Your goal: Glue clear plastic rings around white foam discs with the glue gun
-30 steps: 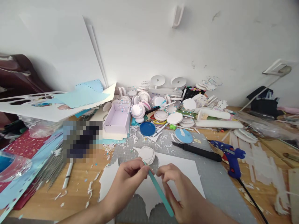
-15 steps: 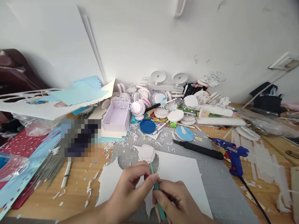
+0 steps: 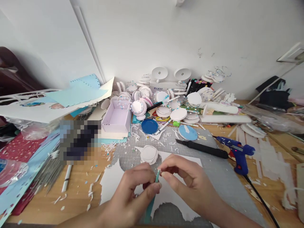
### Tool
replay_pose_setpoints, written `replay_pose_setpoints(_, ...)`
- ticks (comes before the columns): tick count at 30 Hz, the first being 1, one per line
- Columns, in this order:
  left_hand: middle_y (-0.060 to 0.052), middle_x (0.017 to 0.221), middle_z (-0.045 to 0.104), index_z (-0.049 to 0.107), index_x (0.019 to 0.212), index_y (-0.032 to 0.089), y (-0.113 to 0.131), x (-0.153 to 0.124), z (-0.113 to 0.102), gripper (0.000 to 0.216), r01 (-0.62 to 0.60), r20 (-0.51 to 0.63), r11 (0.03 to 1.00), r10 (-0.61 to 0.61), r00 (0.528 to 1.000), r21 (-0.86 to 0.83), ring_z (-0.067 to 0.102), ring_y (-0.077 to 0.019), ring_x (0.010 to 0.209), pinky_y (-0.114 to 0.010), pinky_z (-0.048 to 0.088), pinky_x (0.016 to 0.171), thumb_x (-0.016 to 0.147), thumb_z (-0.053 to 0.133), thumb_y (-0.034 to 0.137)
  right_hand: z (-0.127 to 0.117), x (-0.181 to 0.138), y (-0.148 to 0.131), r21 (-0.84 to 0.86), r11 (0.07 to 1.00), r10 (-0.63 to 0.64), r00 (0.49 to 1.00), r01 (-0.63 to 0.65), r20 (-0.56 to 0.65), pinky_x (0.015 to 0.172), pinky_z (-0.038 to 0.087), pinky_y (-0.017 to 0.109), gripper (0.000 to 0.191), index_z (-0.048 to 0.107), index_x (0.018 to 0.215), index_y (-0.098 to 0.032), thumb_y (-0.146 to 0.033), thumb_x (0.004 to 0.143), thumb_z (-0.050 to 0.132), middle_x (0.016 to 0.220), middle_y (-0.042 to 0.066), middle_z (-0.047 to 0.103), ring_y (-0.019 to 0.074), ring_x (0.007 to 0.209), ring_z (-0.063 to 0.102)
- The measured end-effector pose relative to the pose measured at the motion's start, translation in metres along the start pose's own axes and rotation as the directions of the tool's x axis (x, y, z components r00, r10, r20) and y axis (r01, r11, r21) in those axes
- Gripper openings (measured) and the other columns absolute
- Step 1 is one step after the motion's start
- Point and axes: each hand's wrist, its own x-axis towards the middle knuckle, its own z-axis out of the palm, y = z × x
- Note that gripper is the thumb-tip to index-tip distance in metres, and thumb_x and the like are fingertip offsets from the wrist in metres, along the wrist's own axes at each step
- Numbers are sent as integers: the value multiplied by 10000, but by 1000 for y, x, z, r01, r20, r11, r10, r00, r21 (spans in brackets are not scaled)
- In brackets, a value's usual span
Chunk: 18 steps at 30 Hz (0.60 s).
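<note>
My left hand (image 3: 140,193) is closed around a slender teal pointed tool (image 3: 149,210), its tip upward. The tool's exact kind is unclear, as fingers cover much of it. At the tip, the thumb and forefinger of my right hand (image 3: 184,180) are pinched together; a tiny pale bit shows there. Both hands are above a white sheet (image 3: 166,207) with ragged, rounded cut-outs. Just beyond them lies a small stack of white paper discs (image 3: 149,154). The sheet and discs rest on a grey cutting mat (image 3: 220,190).
A black utility knife (image 3: 204,148) and a blue glue gun (image 3: 237,152) lie to the right. Behind are a blue lid (image 3: 149,126), a light blue disc (image 3: 187,132), a lilac box (image 3: 116,122) and piled white discs. Paper scraps litter the wooden table (image 3: 78,196).
My right hand has moved from the tool's lower end up to its tip. The teal tool now leans the other way, with its lower end farther left, in my left hand.
</note>
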Motion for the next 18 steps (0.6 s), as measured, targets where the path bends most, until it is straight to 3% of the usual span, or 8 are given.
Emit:
replay_pose_setpoints(11, -48, 691, 540, 614, 719, 132, 3, 0, 0, 251, -25, 48, 999, 23, 999, 40, 472, -152, 673, -267, 375, 627, 909, 480, 226, 0, -3, -3, 29, 998, 63, 998, -64, 20, 584, 451, 220, 131, 595, 734, -194, -154, 842, 533, 671, -16, 578, 110, 632, 543)
replay_pose_setpoints(18, -49, 677, 542, 600, 659, 134, -2, 1, -1, 301, 38, 44, 999, -38, 998, -14, 482, -157, 672, -268, 370, 631, 906, 494, 270, 2, 2, -2, -16, 999, 50, 999, -49, 21, 600, 479, 206, 139, 604, 747, -201, -169, 859, 529, 683, -14, 602, 108, 644, 577)
